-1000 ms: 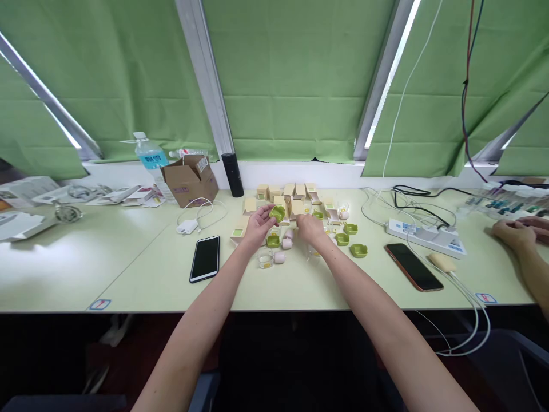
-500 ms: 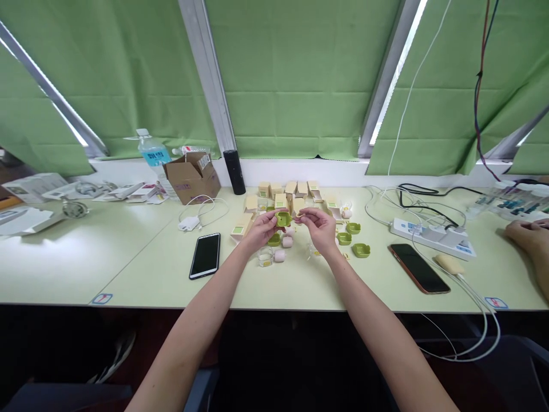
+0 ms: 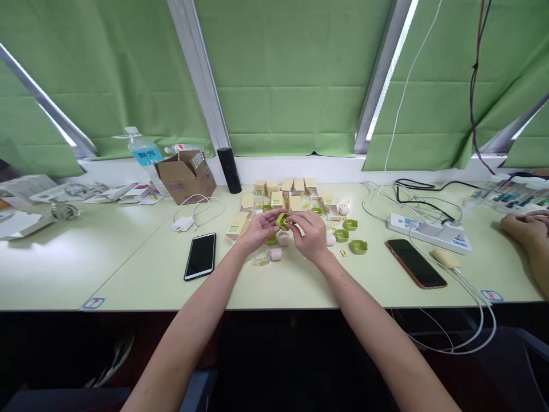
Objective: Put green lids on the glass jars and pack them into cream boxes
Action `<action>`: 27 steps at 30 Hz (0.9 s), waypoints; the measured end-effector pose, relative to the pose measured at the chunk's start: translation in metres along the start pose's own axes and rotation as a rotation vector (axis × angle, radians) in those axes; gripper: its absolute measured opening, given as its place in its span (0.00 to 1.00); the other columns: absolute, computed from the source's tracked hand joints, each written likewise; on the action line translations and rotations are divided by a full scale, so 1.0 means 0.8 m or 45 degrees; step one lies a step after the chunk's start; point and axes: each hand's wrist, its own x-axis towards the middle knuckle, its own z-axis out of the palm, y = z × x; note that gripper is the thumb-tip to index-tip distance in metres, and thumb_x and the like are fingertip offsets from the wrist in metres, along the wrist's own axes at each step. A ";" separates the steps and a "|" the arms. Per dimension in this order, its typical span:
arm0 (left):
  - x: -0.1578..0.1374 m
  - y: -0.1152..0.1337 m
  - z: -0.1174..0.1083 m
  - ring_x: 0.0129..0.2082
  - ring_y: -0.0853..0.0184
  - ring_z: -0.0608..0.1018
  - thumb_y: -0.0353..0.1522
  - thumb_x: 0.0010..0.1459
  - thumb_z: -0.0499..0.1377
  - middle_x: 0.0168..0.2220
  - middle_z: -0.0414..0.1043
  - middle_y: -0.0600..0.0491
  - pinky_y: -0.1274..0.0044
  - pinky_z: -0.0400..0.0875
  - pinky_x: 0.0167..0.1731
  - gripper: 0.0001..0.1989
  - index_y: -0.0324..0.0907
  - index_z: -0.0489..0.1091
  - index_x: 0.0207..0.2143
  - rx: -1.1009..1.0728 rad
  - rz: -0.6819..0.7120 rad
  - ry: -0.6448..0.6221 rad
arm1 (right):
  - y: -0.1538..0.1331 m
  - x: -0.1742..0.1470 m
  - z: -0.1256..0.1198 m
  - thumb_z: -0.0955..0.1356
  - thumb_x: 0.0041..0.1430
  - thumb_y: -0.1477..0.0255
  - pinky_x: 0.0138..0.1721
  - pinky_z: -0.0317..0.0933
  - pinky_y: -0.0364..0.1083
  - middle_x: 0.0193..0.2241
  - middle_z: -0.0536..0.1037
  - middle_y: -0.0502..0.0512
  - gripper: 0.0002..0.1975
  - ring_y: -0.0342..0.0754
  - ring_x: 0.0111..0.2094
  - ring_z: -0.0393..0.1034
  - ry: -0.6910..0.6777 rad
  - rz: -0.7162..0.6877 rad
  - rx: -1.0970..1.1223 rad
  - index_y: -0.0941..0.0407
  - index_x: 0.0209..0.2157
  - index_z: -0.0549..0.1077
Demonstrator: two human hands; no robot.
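Observation:
My left hand (image 3: 258,232) holds a small green cup-like case (image 3: 282,221) up over the table, tilted with its opening toward my right. The fingers of my right hand (image 3: 310,233) are pinched together at the case's opening, on a small yellowish piece (image 3: 289,221) mostly hidden by the fingertips. More green cases (image 3: 358,246) lie to the right, beside a small yellow U-shaped piece (image 3: 343,253). Below my hands are a clear container (image 3: 262,258) and a pale pink cylinder (image 3: 275,254). Several cream cartons (image 3: 277,199) stand behind.
A white-framed phone (image 3: 201,256) lies left of my arms, a dark phone (image 3: 416,263) to the right. Farther right are a power strip (image 3: 429,233) with cables and another person's hand (image 3: 525,229). An open cardboard box (image 3: 184,177) and black cylinder (image 3: 229,170) stand behind.
My right hand has moved left and brought the small yellowish piece to the green case. The case has been tilted toward it. The view has shifted slightly.

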 end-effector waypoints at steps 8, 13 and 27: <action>0.002 -0.001 0.002 0.52 0.57 0.82 0.26 0.46 0.76 0.54 0.80 0.42 0.72 0.80 0.47 0.27 0.40 0.79 0.50 0.014 0.023 0.009 | -0.003 -0.002 0.001 0.65 0.71 0.72 0.42 0.64 0.50 0.35 0.82 0.57 0.13 0.51 0.39 0.73 -0.021 0.017 -0.117 0.54 0.37 0.81; 0.001 0.004 0.007 0.53 0.57 0.82 0.24 0.45 0.74 0.53 0.81 0.43 0.70 0.78 0.52 0.25 0.41 0.81 0.48 0.074 0.025 -0.007 | -0.003 -0.004 0.003 0.65 0.71 0.72 0.38 0.64 0.47 0.31 0.79 0.56 0.14 0.49 0.35 0.72 -0.070 0.070 -0.131 0.54 0.36 0.82; 0.000 0.006 0.008 0.50 0.54 0.84 0.26 0.44 0.75 0.51 0.82 0.42 0.65 0.78 0.53 0.26 0.40 0.81 0.50 0.167 -0.025 -0.012 | -0.002 -0.003 0.001 0.63 0.73 0.71 0.43 0.68 0.44 0.39 0.86 0.56 0.16 0.48 0.40 0.79 -0.336 0.161 -0.152 0.51 0.43 0.84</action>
